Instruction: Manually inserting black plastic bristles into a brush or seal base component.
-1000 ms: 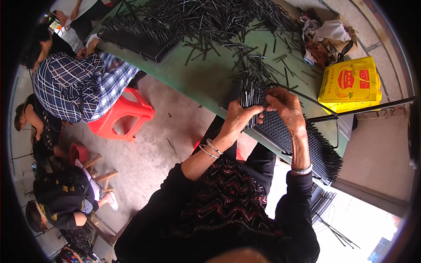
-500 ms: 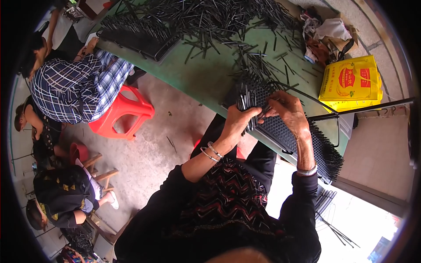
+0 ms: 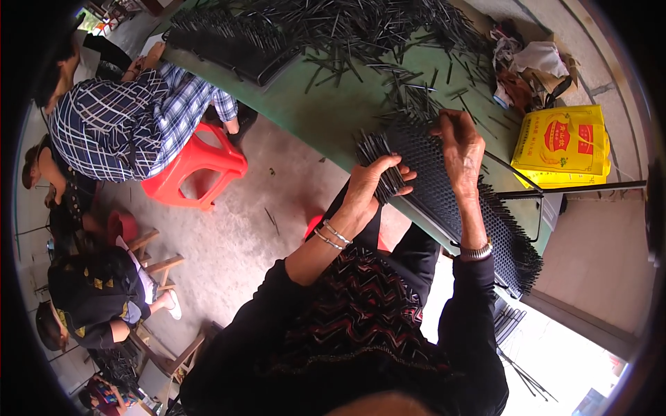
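Note:
A bundle of thin black sticks (image 3: 374,149) is gripped in my left hand (image 3: 364,187), the thumb laid across it. The bundle stands over the near left side of a black tray full of small holes (image 3: 433,187). Above the tray's far part is my right hand (image 3: 461,152), its fingers pinched together and pointing away from me. What sits between those fingertips is too small to make out. Black sticks (image 3: 517,253) stand upright in rows at the tray's right end.
The green table (image 3: 305,125) carries a large heap of loose black sticks (image 3: 361,28). A second tray of sticks (image 3: 229,48) lies at far left, near a seated person in a checked shirt (image 3: 104,132). At right are a yellow bag (image 3: 562,142) and a thin metal frame (image 3: 576,191).
My right hand has moved away from the bundle, up to the tray's far part. The left hand has shifted slightly left, still holding the sticks.

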A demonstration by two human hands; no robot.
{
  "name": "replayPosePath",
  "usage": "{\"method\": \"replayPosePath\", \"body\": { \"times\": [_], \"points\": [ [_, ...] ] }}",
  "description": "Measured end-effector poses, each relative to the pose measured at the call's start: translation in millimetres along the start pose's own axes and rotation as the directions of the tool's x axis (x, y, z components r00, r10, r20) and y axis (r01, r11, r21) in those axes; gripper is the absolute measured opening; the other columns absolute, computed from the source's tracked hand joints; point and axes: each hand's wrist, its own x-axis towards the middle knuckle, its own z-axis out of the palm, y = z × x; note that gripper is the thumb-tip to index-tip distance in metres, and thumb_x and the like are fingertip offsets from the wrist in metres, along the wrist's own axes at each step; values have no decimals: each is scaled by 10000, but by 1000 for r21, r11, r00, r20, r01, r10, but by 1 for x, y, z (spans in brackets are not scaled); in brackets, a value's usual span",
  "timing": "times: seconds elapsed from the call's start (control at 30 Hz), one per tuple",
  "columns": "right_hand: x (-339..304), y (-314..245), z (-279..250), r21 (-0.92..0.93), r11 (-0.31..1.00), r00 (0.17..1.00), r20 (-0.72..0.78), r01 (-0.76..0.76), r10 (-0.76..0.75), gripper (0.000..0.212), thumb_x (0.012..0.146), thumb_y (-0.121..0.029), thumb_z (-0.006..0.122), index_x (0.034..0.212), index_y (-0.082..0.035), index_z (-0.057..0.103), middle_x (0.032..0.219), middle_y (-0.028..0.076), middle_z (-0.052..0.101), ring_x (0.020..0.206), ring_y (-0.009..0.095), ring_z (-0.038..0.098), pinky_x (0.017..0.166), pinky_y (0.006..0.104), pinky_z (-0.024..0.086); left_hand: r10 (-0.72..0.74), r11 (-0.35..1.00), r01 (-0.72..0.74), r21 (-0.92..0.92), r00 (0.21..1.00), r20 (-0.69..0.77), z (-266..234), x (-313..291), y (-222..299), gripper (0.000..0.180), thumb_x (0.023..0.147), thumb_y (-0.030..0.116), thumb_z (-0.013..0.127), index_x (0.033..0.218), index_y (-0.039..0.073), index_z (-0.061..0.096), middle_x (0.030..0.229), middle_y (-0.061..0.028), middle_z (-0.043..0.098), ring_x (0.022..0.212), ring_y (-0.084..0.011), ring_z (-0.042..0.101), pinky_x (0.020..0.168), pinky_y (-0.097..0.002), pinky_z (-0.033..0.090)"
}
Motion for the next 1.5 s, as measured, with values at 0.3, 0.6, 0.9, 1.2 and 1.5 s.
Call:
{"method": "replayPosePath", "body": {
  "times": [0.3, 0.6, 0.9, 1.2, 1.5],
  "points": [
    [7, 16, 22, -56, 996, 997, -27, 66, -68, 136, 916, -95, 574, 987, 8, 626, 772, 80, 678, 681, 120, 638, 635, 250, 480, -104, 995, 103, 11, 985, 141, -14, -1, -6, 246, 863, 130, 616, 1084, 54, 538, 936, -168, 643, 949, -369, 660, 753, -507, 575],
    [6, 21, 23, -121, 985, 989, -61, 125, -133, 97, 896, -70, 587, 950, 0, 627, 785, 100, 684, 665, 170, 657, 647, 293, 494, -92, 996, 91, 14, 969, 231, -18, -4, -8, 297, 868, 134, 605, 1140, 57, 513, 983, -191, 640, 952, -379, 659, 759, -508, 572],
    [-10, 22, 20, -69, 986, 983, -94, 154, -160, 92, 897, -69, 593, 939, 7, 623, 771, 99, 677, 675, 162, 673, 627, 283, 496, -72, 996, 61, 65, 979, 189, -25, -9, -22, 310, 850, 154, 648, 1123, 65, 532, 841, -112, 631, 787, -275, 668, 690, -444, 586],
    [-22, 35, 11, -85, 981, 980, -90, 172, -180, 161, 929, -116, 571, 1005, 15, 626, 773, 73, 688, 714, 104, 657, 660, 230, 489, -12, 996, -5, 85, 980, 199, -33, -11, -41, 302, 843, 168, 672, 1105, 83, 547, 764, -51, 577, 662, -178, 596, 557, -319, 498],
    [-24, 44, 15, -61, 979, 979, -59, 193, -197, 146, 924, -82, 571, 1015, 19, 623, 815, 78, 680, 730, 114, 668, 671, 234, 497, -55, 996, 42, 74, 982, 181, -30, -18, -39, 306, 861, 194, 655, 1133, 102, 549, 810, -56, 605, 708, -176, 614, 637, -353, 550]
  ]
}}
